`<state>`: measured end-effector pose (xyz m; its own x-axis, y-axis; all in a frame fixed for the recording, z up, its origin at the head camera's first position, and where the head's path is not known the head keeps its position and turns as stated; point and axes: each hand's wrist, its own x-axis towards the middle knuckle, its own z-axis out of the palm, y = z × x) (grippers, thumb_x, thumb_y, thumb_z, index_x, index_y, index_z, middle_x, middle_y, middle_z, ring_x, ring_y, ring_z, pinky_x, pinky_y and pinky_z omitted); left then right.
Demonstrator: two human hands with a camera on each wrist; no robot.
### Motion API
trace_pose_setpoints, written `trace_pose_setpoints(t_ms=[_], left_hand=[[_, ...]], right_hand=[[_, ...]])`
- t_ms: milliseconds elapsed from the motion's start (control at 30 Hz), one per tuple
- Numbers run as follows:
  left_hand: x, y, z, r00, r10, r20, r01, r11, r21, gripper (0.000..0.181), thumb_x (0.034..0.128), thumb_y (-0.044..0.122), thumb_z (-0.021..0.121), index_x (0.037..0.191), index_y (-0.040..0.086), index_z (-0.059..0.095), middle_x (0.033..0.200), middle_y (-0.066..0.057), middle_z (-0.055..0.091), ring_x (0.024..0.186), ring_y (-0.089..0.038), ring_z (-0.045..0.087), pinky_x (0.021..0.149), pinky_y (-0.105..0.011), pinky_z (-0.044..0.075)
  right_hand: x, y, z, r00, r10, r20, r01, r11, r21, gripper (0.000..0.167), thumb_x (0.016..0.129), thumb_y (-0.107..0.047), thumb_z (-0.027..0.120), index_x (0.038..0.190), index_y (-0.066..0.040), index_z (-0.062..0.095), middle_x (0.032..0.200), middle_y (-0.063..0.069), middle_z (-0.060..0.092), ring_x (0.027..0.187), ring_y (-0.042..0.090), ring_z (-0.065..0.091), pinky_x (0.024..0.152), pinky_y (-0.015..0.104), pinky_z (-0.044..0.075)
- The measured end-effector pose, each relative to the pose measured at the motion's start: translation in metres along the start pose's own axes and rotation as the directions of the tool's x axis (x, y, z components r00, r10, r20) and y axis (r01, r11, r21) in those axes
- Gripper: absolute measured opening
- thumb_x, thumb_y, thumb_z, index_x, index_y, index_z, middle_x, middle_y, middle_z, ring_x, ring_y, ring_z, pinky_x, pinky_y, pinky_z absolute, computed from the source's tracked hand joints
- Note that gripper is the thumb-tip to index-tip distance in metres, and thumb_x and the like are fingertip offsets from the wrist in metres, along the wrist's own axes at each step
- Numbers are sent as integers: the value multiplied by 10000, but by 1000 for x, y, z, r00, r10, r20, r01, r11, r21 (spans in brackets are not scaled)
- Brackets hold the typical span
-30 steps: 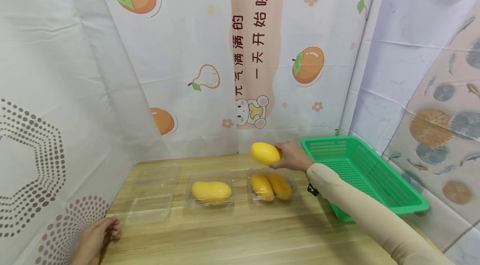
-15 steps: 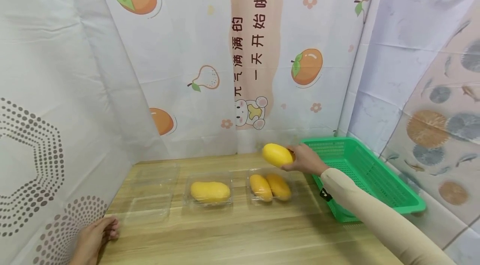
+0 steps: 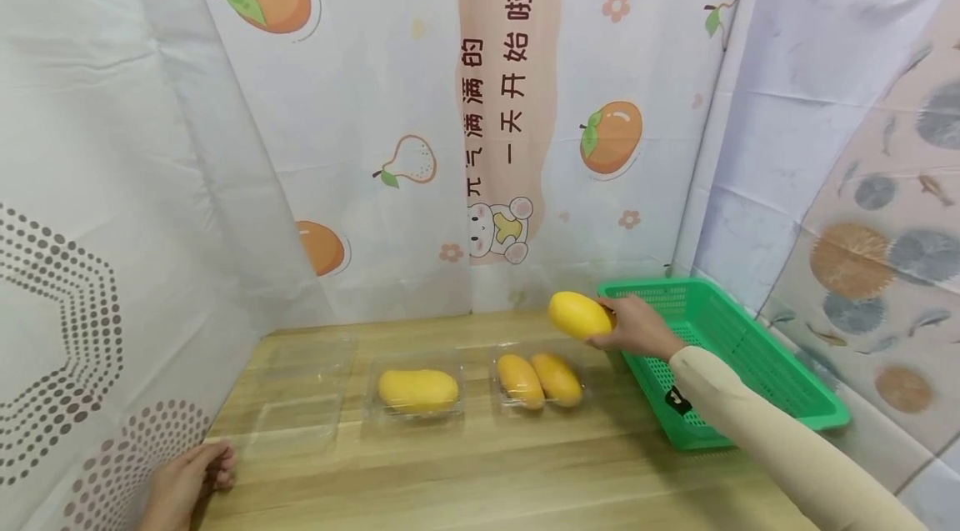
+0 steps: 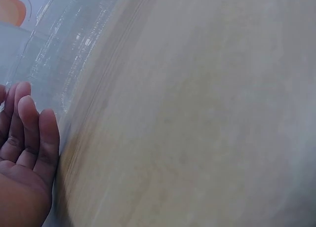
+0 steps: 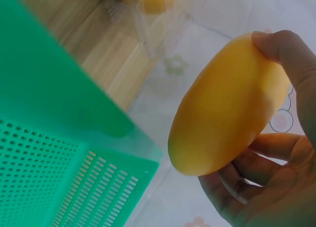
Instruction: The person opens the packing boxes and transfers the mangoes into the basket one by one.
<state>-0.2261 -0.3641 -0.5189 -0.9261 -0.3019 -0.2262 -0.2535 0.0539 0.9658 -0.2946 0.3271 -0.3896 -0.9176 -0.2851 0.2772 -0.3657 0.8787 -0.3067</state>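
Note:
My right hand grips a yellow mango in the air beside the green basket. In the right wrist view the thumb lies on one side of the mango and the fingers on the other. Below it, two mangoes lie side by side in a transparent plastic box. Another transparent box to the left holds yellow mango; whether one or two, I cannot tell. At the table's left edge, my left hand rests with loosely bent fingers, holding nothing.
Transparent plastic boxes stand on the left of the wooden table, close to my left hand. A printed cloth hangs behind the table, with cloth on both sides too. The basket takes up the right end.
My right hand has moved right with the mango, away from above the right-hand box towards the basket. The left hand has stayed in place. The boxes have not moved.

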Motion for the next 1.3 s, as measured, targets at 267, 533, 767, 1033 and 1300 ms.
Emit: trace_pose_setpoints(t_ms=[267, 533, 767, 1033, 1300], left_hand=[[-2, -1, 1, 1000, -6, -7, 7, 1000, 13, 273, 1054, 132, 535, 978, -28, 744, 819, -8, 701, 689, -159, 643, 681, -308, 593], [-3, 0, 1, 1000, -11, 2, 11, 1000, -19, 286, 1068, 128, 518, 951, 1, 746, 805, -9, 694, 677, -155, 637, 676, -306, 593], [-2, -2, -2, 1000, -9, 18, 10, 997, -72, 292, 1072, 143, 534, 909, 37, 752, 802, -7, 698, 668, -158, 635, 668, -300, 589], [0, -2, -3, 999, 1, 42, 3, 995, -102, 297, 1066, 135, 542, 887, 33, 755, 800, -7, 700, 664, -158, 630, 659, -301, 587], [1, 0, -1, 1000, -15, 13, 16, 997, -71, 299, 1063, 105, 528, 870, 37, 745, 786, 12, 692, 672, -137, 636, 658, -288, 587]], right_hand=[[-12, 12, -10, 1000, -1, -25, 2, 1000, 22, 568, 799, -347, 889, 1172, 32, 689, 816, -22, 645, 684, 147, 501, 623, 323, 447], [-29, 26, -21, 999, 39, -30, -37, 998, 52, 553, 806, -363, 881, 1185, -7, 692, 817, -23, 647, 679, 143, 515, 616, 317, 454], [-46, 37, -28, 996, 89, -8, -88, 992, 86, 589, 827, -381, 868, 1220, 14, 675, 837, -19, 653, 671, 155, 524, 591, 316, 459], [-67, 51, -31, 989, 147, -1, -147, 986, 74, 701, 838, -410, 851, 1280, 85, 625, 923, 57, 696, 676, 149, 539, 589, 317, 470], [-85, 61, -34, 980, 198, 26, -199, 978, 67, 765, 842, -423, 845, 1313, 123, 590, 934, 71, 691, 667, 155, 528, 572, 321, 458]])
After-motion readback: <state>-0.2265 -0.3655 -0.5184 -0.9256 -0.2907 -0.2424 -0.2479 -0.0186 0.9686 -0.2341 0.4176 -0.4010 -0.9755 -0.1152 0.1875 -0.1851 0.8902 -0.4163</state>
